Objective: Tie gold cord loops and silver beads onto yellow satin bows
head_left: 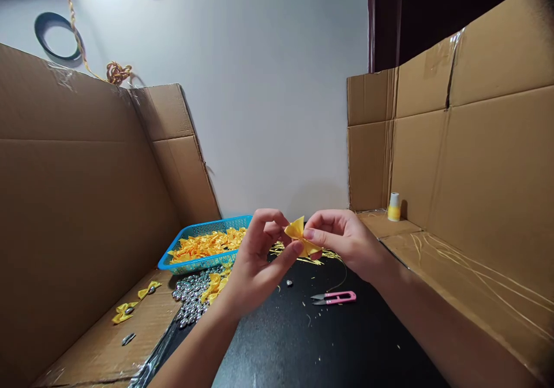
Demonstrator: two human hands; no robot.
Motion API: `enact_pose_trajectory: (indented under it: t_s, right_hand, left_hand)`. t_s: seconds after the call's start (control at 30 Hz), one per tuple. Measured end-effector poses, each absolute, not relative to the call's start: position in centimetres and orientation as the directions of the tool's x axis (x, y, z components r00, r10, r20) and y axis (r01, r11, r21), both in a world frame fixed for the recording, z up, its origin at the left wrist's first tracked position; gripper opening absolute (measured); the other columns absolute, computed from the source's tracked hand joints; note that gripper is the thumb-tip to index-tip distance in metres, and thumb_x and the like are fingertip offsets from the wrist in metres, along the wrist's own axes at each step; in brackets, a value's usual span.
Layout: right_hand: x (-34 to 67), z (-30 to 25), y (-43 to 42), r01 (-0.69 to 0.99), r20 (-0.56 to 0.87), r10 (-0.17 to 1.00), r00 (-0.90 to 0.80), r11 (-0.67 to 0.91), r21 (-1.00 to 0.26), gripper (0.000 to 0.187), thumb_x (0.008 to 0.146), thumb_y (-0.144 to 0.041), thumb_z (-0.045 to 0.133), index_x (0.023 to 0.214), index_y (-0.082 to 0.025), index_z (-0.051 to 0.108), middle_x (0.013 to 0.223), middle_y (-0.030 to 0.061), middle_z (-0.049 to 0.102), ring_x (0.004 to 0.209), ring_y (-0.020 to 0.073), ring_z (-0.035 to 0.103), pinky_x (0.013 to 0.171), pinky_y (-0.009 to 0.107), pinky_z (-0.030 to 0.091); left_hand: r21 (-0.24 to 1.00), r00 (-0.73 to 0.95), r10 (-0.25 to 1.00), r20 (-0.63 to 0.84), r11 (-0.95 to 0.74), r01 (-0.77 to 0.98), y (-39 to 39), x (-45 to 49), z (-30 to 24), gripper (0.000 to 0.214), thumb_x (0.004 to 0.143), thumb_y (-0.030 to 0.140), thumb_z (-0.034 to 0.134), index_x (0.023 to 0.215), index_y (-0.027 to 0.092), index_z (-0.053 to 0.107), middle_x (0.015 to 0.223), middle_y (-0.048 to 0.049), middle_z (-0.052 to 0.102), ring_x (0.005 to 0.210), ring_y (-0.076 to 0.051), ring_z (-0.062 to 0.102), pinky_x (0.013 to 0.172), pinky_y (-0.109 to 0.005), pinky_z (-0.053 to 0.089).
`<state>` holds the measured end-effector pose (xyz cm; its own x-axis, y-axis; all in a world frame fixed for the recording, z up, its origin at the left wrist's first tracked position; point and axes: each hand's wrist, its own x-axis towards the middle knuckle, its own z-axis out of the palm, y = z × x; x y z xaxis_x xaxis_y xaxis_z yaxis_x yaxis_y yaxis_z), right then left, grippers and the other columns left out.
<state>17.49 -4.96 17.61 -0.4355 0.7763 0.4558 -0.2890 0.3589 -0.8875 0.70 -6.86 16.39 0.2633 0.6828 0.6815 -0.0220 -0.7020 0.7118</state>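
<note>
A yellow ribbon bow (295, 230) is pinched between both hands above the black table. My left hand (264, 261) is closed on its left side, thumb and fingertips on the ribbon. On the other side my right hand (341, 238) grips the bow's right part with thumb and forefinger. A thin thread (344, 275) hangs from near the right hand toward pink thread snips (334, 298) lying on the table. One silver bead (289, 283) rests below the hands. Whether a needle is in the fingers is hidden.
At the left, a blue basket (173, 265) holds many yellow bows. Silver beads (190, 295) lie heaped before it, with loose bows (215, 284) among them. Two beaded bows (125, 312) lie on cardboard. A thread spool (393, 207) stands at right. Cardboard walls (485, 163) flank both sides.
</note>
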Motion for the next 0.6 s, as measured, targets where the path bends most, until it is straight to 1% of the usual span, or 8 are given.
enact_pose_trajectory:
  t_s: [0.1,0.17,0.27,0.33,0.47,0.53,0.6]
  right_hand:
    - [17.6,17.6,-4.8,-0.307,0.459,0.760,-0.459,0.349,-0.885,0.027,0.070,-0.039,0.076,0.067,-0.015,0.064,0.064,-0.0012,0.061,0.055,0.0078,0.055,0.052,0.021,0.048]
    - [17.6,17.5,-4.6,-0.330,0.486,0.734,-0.474,0.364,-0.871,0.025,0.071,-0.037,0.075,0.067,-0.015,0.063,0.061,-0.0026,0.059,0.054,0.0074,0.053,0.053,0.022,0.045]
    - [17.5,17.2,-4.3,-0.353,0.510,0.700,-0.500,0.373,-0.858,0.023,0.073,-0.036,0.073,0.068,-0.016,0.063,0.057,-0.0036,0.056,0.053,0.0078,0.049,0.054,0.023,0.043]
    - [17.6,17.0,-4.2,-0.352,0.497,0.691,-0.525,0.356,-0.866,0.023,0.073,-0.037,0.072,0.069,-0.015,0.063,0.057,-0.0038,0.055,0.052,0.0079,0.048,0.054,0.024,0.042]
    - [18.4,17.4,-3.4,-0.289,0.467,0.700,-0.540,0.367,-0.884,0.024,0.075,-0.038,0.069,0.071,-0.016,0.063,0.055,-0.0043,0.055,0.051,0.0077,0.049,0.055,0.024,0.042]
    - [19.0,17.9,-2.5,-0.234,0.472,0.703,-0.532,0.414,-0.880,0.023,0.076,-0.038,0.068,0.071,-0.016,0.061,0.054,-0.0047,0.054,0.051,0.0078,0.049,0.056,0.023,0.042]
    - [19.6,18.0,-1.2,-0.122,0.477,0.708,-0.520,0.491,-0.862,0.024,0.077,-0.039,0.067,0.072,-0.016,0.060,0.056,-0.0040,0.056,0.052,0.0087,0.051,0.057,0.024,0.043]
  left_hand:
    - [0.693,0.267,0.669,0.693,-0.721,0.007,-6.9,0.6,16.5,0.013,0.084,0.018,0.063,0.088,0.025,0.053,0.079,0.0012,0.055,0.072,-0.012,0.053,0.068,-0.025,0.047]
    - [0.699,0.303,0.671,0.677,-0.715,0.023,-7.0,0.5,16.8,0.005,0.085,0.019,0.061,0.086,0.023,0.059,0.079,0.0001,0.056,0.073,-0.012,0.053,0.068,-0.025,0.047]
    - [0.742,0.368,0.695,0.618,-0.670,0.018,-7.2,0.4,17.1,0.009,0.087,0.022,0.059,0.092,0.023,0.065,0.083,-0.0027,0.061,0.075,-0.014,0.058,0.070,-0.027,0.049]
    - [0.769,0.385,0.712,0.587,-0.640,0.010,-7.3,0.3,17.2,0.011,0.086,0.024,0.059,0.094,0.021,0.067,0.085,-0.0043,0.064,0.076,-0.015,0.061,0.070,-0.028,0.050]
    - [0.787,0.319,0.749,0.581,-0.617,0.014,-6.5,0.1,17.2,0.014,0.082,0.024,0.065,0.095,0.021,0.068,0.085,-0.0043,0.066,0.076,-0.014,0.061,0.068,-0.026,0.050]
    - [0.803,0.299,0.772,0.561,-0.595,0.031,-5.8,-0.2,17.2,0.015,0.080,0.024,0.067,0.095,0.020,0.068,0.081,-0.0032,0.066,0.072,-0.013,0.059,0.066,-0.024,0.048]
    - [0.836,0.312,0.798,0.516,-0.548,0.018,-5.1,-0.5,17.1,0.015,0.079,0.024,0.069,0.093,0.019,0.069,0.076,-0.0018,0.064,0.068,-0.011,0.056,0.064,-0.023,0.047]
